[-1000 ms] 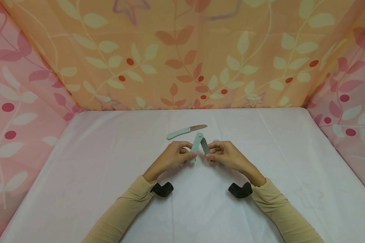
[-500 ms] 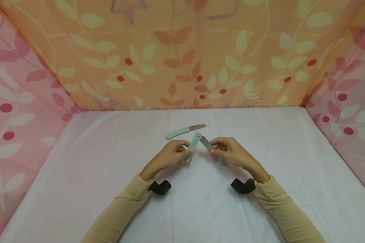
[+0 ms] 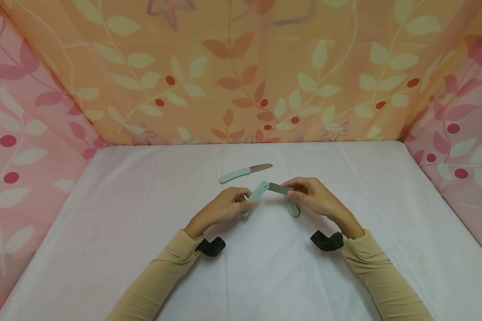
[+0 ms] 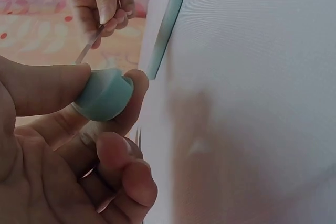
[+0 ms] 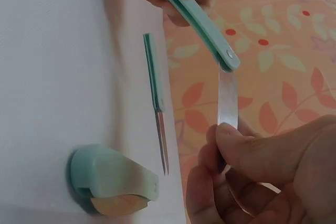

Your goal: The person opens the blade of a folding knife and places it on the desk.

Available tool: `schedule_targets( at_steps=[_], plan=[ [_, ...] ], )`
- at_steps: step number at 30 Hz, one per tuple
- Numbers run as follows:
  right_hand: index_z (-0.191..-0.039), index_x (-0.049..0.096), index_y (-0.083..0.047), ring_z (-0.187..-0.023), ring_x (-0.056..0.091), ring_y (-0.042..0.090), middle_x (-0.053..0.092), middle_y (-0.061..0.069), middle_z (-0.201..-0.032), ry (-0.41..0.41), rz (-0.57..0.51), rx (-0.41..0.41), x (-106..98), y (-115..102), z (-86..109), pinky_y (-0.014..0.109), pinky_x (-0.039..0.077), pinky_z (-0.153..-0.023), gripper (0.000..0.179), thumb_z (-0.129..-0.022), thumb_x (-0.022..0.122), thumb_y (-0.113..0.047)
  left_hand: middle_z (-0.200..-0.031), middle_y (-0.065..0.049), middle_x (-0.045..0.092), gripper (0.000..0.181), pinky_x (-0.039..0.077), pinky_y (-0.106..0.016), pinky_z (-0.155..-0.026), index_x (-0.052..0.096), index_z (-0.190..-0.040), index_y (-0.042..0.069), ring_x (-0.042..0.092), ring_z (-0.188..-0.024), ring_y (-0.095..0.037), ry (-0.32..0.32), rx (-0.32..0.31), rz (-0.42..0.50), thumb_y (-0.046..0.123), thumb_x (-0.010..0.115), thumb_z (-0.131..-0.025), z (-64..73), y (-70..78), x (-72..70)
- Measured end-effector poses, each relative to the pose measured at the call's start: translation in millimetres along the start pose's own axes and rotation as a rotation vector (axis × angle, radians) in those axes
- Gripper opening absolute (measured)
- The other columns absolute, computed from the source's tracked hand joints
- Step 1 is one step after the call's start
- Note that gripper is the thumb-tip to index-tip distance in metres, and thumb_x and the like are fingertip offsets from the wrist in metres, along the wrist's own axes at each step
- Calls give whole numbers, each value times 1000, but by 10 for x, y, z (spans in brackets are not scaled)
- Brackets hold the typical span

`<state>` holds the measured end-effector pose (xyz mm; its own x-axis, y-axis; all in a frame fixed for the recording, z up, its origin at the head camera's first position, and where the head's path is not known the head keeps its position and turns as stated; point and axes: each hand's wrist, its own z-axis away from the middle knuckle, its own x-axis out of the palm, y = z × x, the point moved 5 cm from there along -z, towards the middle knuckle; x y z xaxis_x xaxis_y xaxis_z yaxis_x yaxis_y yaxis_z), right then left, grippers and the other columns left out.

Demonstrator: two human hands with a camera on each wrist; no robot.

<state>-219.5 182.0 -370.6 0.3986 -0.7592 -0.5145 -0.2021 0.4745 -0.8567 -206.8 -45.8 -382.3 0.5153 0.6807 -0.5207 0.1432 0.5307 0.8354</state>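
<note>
Between my hands, raised over the white cloth, is a folding knife (image 3: 259, 191) with a mint-green handle. My left hand (image 3: 225, 208) grips the handle between thumb and fingers. The thumb and fingers of my right hand (image 3: 314, 198) pinch the grey blade (image 5: 228, 100), which stands out from the handle at a wide angle. Its tip is hidden by the right fingers. Under the right hand lies another mint-green folding knife (image 5: 113, 174), its blade partly showing below the handle in the right wrist view. Behind the hands rests a third, unfolded knife (image 3: 234, 175), blade toward the right.
White cloth (image 3: 152, 187) covers the table. An orange leaf-patterned curtain (image 3: 241, 71) stands at the back, with pink patterned cloth (image 3: 20, 133) on the left and similar cloth on the right. Black wrist mounts (image 3: 210, 247) hang inside both forearms.
My right hand has moved right and slightly back with the blade, swinging it wider from the handle. More of the knife lying under that hand shows now. The left hand keeps its grip.
</note>
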Motion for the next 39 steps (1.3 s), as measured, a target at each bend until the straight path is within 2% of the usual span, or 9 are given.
schedule_targets(
  at_steps=[5, 14, 19, 25, 29, 34, 39],
  plan=[
    [-122, 64, 4, -86, 56, 24, 67, 23, -110, 4, 25, -12, -2, -6, -4, 24, 46, -70, 26, -99, 55, -3, -81, -3, 67, 17, 41, -26, -63, 68, -108, 8, 54, -69, -14, -27, -13, -29, 18, 59, -97, 3, -20, 22],
    [-120, 66, 3, -94, 59, 25, 66, 23, -118, 29, 83, -56, -13, -35, 21, 21, 47, -77, 24, -99, 57, -3, -75, 0, 63, 11, 39, -24, -58, 66, -97, 9, 49, -62, -12, -120, 14, -79, 17, 58, -97, 31, -19, 56],
    [-117, 68, 1, -97, 60, 24, 67, 19, -117, 55, 87, -78, -16, -29, 6, 19, 48, -79, 22, -99, 57, -5, -74, 2, 61, 9, 36, -24, -57, 65, -94, 10, 45, -60, -11, -173, 19, -67, 15, 58, -97, 33, -21, 85],
    [-116, 68, 3, -93, 59, 26, 66, 19, -116, 77, 58, -92, 13, -36, -9, 20, 48, -77, 22, -99, 58, -6, -72, 4, 59, 7, 33, -23, -56, 62, -90, 10, 42, -59, -10, -239, 34, -75, 14, 58, -94, 30, -51, 128],
    [-115, 68, 2, -90, 58, 25, 66, 18, -115, 90, 62, -94, 20, -38, -13, 20, 48, -74, 21, -99, 58, -7, -73, 4, 59, 7, 34, -23, -56, 62, -91, 12, 43, -60, -10, -247, 32, -90, 15, 57, -94, 31, -57, 120],
    [-117, 68, 1, -93, 61, 21, 69, 18, -115, 107, 74, -89, -1, -18, -33, 17, 49, -77, 22, -99, 58, -8, -74, 4, 61, 7, 36, -24, -56, 63, -93, 14, 45, -60, -11, -219, 34, -126, 18, 57, -95, 27, -67, 77],
    [-120, 67, 3, -96, 64, 18, 69, 19, -116, 85, 66, -61, -10, 14, -38, 16, 50, -79, 26, -100, 59, -12, -77, 2, 63, 9, 39, -24, -56, 64, -97, 14, 49, -62, -11, -204, 19, -133, 20, 58, -97, 24, -97, 51]
  ],
)
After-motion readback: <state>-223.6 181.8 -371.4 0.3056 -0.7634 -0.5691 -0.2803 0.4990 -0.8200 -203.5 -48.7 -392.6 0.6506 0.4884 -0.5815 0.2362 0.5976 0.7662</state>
